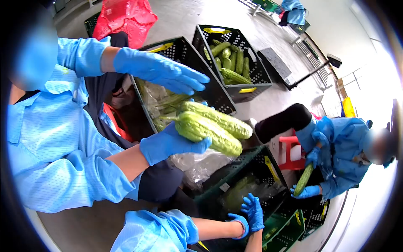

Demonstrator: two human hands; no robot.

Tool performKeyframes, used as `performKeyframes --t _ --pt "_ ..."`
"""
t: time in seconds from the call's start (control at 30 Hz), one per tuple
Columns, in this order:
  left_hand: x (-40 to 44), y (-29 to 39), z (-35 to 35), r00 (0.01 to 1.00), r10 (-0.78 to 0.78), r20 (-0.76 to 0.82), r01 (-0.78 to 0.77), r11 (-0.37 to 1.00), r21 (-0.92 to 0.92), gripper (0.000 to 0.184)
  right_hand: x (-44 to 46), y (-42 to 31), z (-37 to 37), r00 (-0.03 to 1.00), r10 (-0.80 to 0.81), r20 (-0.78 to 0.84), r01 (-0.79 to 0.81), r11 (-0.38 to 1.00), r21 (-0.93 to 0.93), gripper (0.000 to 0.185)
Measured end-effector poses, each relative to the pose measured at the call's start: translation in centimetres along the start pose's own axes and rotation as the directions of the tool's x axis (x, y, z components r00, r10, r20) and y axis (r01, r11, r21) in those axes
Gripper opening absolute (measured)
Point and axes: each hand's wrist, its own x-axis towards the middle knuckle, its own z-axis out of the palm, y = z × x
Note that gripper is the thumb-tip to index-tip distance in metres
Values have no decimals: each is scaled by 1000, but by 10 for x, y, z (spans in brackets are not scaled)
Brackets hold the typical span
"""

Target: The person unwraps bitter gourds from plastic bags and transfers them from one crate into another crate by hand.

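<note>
My right hand (253, 211), in a blue glove, is raised at the bottom centre over a dark crate (208, 197), fingers stretched out and holding nothing. Against its wrist is my gloved left hand (239, 225), its fingers closed around the cuff of the right glove and partly hidden. A red band circles the left wrist. Inside the crate, clear plastic and something green show dimly. To the left, a co-worker's gloved hand holds two bumpy, light-green gourds (210, 126), while that person's other hand (161, 69) is held flat above them.
A black crate of green gourds (228, 63) stands at the back, beside another crate (180, 54) with plastic bags. At the right, a second co-worker holds a long green gourd (303, 179) near a red stool (289, 153). Green crates (285, 231) lie at lower right; a red sack (124, 21) is at upper left.
</note>
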Motion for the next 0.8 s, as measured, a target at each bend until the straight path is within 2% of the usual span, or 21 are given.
performKeyframes --t 0.03,0.07,0.1,0.13,0.17,0.2,0.23,0.27,0.3,0.33,0.37,0.43,0.47,0.53,0.63,0.67,0.7,0.73,0.77,0.8 --pt "-9 -5 -4 998 2 55 -5 999 44 47 -12 -14 3 989 -100 -108 88 990 -112 55" --pt "-19 -9 -2 998 57 -2 -57 998 16 47 -26 -30 4 951 -307 -34 289 922 -258 61" --pt "-15 -8 2 999 31 17 -32 999 27 46 -48 -58 30 859 -512 18 486 803 -345 79" --pt "-1 -11 8 1000 28 10 -28 1000 14 44 -63 -81 43 763 -635 119 595 620 -511 98" --pt "9 -11 15 1000 20 4 -20 1000 -1 42 -79 -103 61 594 -755 275 679 289 -675 103" --pt "-12 -13 6 1000 -2 -23 3 999 38 44 -94 -123 82 538 -754 377 666 107 -738 113" --pt "-35 -14 -3 998 -24 -50 27 997 75 46 -101 -138 106 437 -752 493 663 -101 -742 124" --pt "-15 -22 4 995 61 -73 -49 985 166 39 -100 -146 125 358 -709 608 632 -295 -716 124" --pt "-1 -27 13 993 86 -85 -68 978 197 37 -96 -150 146 295 -686 665 638 -376 -672 105" --pt "19 -36 27 982 126 -142 -92 970 223 35 -92 -149 161 316 -623 716 631 -426 -649 104" --pt "36 -44 45 962 158 -224 -107 969 224 34 -87 -146 174 318 -578 751 676 -417 -607 105" --pt "93 -63 101 829 240 -506 -133 962 238 33 -73 -127 191 242 -564 789 675 -486 -555 120" --pt "107 -66 119 773 261 -579 -144 960 240 33 -64 -123 195 289 -607 740 739 -350 -575 121" --pt "11 -35 77 958 168 -233 -104 959 264 31 -47 -120 201 384 -661 645 826 -66 -559 124" --pt "-63 -16 83 963 152 -223 -154 988 8 36 -34 -107 202 335 -687 644 823 -119 -555 129" --pt "-75 -12 98 895 213 -391 -295 942 -162 36 -28 -99 203 264 -717 645 840 -158 -519 134" --pt "-88 -7 114 797 229 -558 -449 843 -295 37 -22 -92 204 270 -717 643 862 -117 -493 135" --pt "-111 -1 120 777 176 -605 -521 719 -460 43 -18 -87 206 276 -717 640 882 -75 -465 136" --pt "-125 1 127 807 76 -585 -502 610 -613 41 -17 -83 207 285 -713 641 899 -33 -436 138" --pt "-143 8 138 718 -61 -694 -612 420 -670 37 -18 -79 206 294 -708 642 897 -27 -441 139"
